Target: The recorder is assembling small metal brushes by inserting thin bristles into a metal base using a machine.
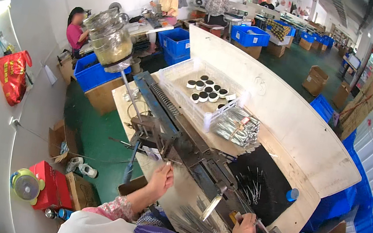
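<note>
Pale wood makes up the table [307, 207], on which everything at hand is carried. Across it a long dark metal machine [191, 149] is set, its long axis running from far left to near right. Behind the machine a clear plastic crate [182, 109] is placed, with black-topped white pieces [203, 96] grouped inside. Right of it, a black mat [279, 181] is spread. Beside the crate, a tied bundle of metal rods [238, 129] is laid. On the near side of the machine, a blurred fan of thin rods [200, 225] is seen between the two hands, its long axis roughly along the machine's; its near-right end is closest to the right hand. The right hand [243, 230] is held at the machine's near-right end, fingers bent beside a small yellow piece [233, 216]; whether anything is gripped cannot be told. The left hand [161, 180] is raised by the machine's near side, fingers curled, thumb and forefinger close together; a small item between them cannot be confirmed. On the mat, a few loose rods [251, 184] are scattered, well apart from the left hand.
</note>
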Action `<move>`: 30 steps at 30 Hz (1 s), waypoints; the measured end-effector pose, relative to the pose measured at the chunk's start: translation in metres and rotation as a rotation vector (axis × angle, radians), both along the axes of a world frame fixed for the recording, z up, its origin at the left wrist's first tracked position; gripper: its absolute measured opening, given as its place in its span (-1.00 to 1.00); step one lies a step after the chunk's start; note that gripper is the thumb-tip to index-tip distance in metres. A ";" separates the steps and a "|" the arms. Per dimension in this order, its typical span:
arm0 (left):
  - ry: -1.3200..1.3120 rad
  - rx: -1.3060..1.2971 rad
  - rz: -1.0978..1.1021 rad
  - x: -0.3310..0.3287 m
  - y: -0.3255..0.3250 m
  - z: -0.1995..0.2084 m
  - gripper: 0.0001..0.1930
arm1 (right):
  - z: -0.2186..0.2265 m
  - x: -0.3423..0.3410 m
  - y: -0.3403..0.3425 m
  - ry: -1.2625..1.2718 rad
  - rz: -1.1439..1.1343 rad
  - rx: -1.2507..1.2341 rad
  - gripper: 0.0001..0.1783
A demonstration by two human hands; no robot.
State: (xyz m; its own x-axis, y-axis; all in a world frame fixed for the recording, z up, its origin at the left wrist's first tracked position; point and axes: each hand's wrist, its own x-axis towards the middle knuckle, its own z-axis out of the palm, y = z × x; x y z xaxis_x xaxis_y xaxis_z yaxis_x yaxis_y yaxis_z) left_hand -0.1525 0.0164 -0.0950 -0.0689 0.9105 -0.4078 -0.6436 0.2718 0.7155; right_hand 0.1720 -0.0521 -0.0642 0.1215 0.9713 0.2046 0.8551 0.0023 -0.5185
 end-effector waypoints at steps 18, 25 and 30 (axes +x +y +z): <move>0.212 0.474 -0.368 0.075 0.024 0.142 -0.81 | 0.013 0.000 0.011 0.073 0.006 -0.094 -0.66; 0.216 0.531 -0.666 0.113 -0.039 0.106 -0.74 | 0.006 -0.003 0.009 -0.018 0.021 -0.062 -0.72; 0.281 0.523 -0.648 0.113 -0.047 0.099 -0.71 | 0.006 -0.003 0.010 -0.055 0.073 -0.006 -0.72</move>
